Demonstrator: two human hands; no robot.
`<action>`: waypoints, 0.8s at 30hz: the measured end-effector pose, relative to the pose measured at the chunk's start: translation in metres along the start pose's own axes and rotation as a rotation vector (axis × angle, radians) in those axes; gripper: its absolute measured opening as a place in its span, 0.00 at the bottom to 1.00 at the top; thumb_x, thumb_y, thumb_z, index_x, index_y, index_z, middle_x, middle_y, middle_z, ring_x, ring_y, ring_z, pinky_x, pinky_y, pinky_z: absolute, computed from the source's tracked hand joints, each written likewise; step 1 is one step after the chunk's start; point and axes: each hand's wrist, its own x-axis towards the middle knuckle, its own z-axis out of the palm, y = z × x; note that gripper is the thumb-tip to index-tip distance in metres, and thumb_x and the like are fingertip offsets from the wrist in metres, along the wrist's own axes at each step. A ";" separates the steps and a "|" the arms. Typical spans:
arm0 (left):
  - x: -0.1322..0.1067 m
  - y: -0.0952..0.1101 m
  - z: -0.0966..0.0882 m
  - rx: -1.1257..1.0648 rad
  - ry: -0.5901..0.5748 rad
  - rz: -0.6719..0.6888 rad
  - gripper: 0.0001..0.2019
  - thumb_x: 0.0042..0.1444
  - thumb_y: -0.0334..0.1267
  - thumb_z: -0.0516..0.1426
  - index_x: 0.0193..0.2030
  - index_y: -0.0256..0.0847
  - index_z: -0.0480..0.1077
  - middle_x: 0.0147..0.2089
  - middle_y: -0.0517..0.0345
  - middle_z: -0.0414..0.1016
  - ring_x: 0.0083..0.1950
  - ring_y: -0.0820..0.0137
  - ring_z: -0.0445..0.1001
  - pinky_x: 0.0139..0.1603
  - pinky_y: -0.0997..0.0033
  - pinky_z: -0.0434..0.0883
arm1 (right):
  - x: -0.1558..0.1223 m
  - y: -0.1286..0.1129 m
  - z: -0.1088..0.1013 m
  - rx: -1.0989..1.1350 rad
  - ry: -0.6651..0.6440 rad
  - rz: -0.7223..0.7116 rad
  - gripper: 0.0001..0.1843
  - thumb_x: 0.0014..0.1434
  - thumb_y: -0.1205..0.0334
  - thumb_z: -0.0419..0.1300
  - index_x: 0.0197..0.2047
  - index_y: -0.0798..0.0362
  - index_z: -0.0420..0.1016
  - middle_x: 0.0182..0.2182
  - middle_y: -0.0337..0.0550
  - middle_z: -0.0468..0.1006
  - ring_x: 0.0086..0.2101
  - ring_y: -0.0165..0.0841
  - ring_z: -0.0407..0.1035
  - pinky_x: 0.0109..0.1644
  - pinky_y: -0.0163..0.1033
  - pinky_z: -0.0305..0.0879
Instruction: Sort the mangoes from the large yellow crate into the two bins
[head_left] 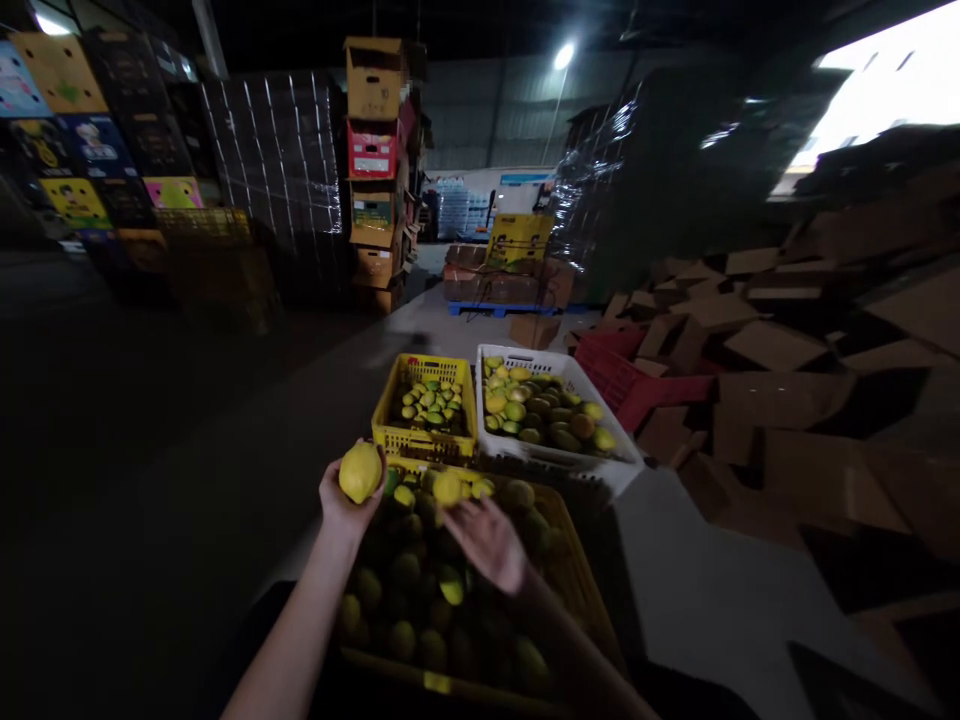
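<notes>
My left hand [346,512] is wrapped round a large yellow lemon [361,472], held up beside the left edge of the near yellow crate [581,570]. Over that crate, my right hand [491,540] is slightly blurred, its fingers stretched out. Just beyond its fingertips is another yellow lemon [448,488]; whether they touch it I cannot tell. Many green and yellow fruits [405,572] fill the near crate, most of them in shadow. One brighter yellow-green fruit [451,585] lies below my right hand.
Behind stand a smaller yellow crate [382,415] and a white crate [615,465], both holding yellow and green fruit. Flattened cardboard boxes [810,470] and a red crate [611,370] are heaped on the right. A tall box stack [373,180] and wrapped pallets [277,180] rise farther back.
</notes>
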 end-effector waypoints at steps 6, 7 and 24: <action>-0.002 -0.009 0.001 0.002 0.053 -0.031 0.23 0.47 0.30 0.49 0.50 0.35 0.72 0.35 0.48 0.78 0.40 0.59 0.78 0.39 0.60 0.75 | 0.022 -0.014 -0.031 0.930 0.055 0.547 0.21 0.49 0.51 0.63 0.45 0.51 0.76 0.58 0.53 0.69 0.57 0.48 0.64 0.60 0.56 0.59; -0.001 -0.011 0.001 0.012 0.066 -0.029 0.23 0.47 0.30 0.49 0.50 0.35 0.72 0.35 0.48 0.78 0.39 0.59 0.78 0.39 0.60 0.75 | 0.016 -0.013 -0.030 0.926 0.015 0.600 0.23 0.47 0.51 0.65 0.46 0.52 0.76 0.58 0.55 0.69 0.56 0.49 0.64 0.60 0.55 0.58; 0.007 -0.051 -0.023 0.245 0.193 -0.014 0.21 0.47 0.32 0.50 0.50 0.37 0.68 0.33 0.51 0.77 0.34 0.60 0.78 0.36 0.58 0.76 | 0.007 -0.010 -0.037 1.064 0.052 0.647 0.10 0.55 0.65 0.53 0.35 0.57 0.75 0.38 0.49 0.80 0.38 0.37 0.75 0.53 0.46 0.64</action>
